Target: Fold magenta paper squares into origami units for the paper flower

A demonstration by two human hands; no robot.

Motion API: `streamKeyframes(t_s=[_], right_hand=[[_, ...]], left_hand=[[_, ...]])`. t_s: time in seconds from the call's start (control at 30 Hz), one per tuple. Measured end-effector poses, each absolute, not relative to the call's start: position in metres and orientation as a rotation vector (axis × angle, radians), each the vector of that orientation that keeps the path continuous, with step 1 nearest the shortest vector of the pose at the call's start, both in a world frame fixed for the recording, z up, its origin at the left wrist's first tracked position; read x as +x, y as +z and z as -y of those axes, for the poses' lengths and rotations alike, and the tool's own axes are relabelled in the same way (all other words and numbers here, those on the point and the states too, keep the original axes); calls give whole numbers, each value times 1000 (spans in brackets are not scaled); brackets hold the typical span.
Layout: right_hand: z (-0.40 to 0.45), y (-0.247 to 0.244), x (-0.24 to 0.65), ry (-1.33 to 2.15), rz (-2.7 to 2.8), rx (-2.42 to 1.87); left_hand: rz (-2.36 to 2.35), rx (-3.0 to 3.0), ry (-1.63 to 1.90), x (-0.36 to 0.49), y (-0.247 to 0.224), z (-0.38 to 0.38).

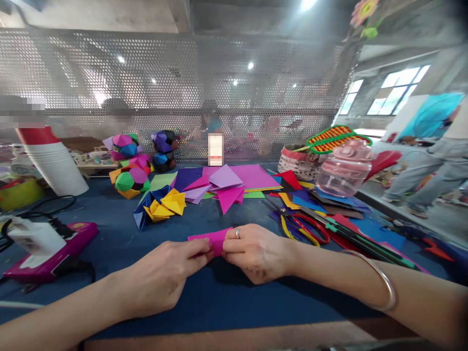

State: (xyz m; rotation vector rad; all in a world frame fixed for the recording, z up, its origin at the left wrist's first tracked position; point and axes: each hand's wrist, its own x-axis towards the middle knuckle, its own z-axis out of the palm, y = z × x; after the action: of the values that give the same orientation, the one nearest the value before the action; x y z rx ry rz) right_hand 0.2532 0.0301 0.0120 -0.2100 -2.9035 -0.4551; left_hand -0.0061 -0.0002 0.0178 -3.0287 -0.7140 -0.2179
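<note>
A small folded piece of magenta paper (217, 238) is held between both hands, just over the blue table (234, 312) near its front edge. My left hand (164, 273) pinches its left end between thumb and fingers. At the right end, my right hand (256, 253) is closed round the paper, its fingertips partly hidden; it wears a ring. Beyond the hands lie yellow folded paper pieces (166, 205), dark blue folded ones (141, 214) and a loose heap of magenta and lilac sheets (228, 183).
Scissors (316, 229) and a green-black cutter (365, 239) lie right of my right hand, near a pink bottle (345, 170). To the left sit a purple power strip (51, 253) with cables and stacked paper cups (54, 161). Folded paper balls (129, 180) stand behind.
</note>
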Motion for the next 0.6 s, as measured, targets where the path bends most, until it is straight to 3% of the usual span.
streamKeyframes(t_s=[0.6], right_hand=[[-21, 5, 286, -382, 2745, -392]], left_hand=[[670, -2930, -224, -9, 14, 0]])
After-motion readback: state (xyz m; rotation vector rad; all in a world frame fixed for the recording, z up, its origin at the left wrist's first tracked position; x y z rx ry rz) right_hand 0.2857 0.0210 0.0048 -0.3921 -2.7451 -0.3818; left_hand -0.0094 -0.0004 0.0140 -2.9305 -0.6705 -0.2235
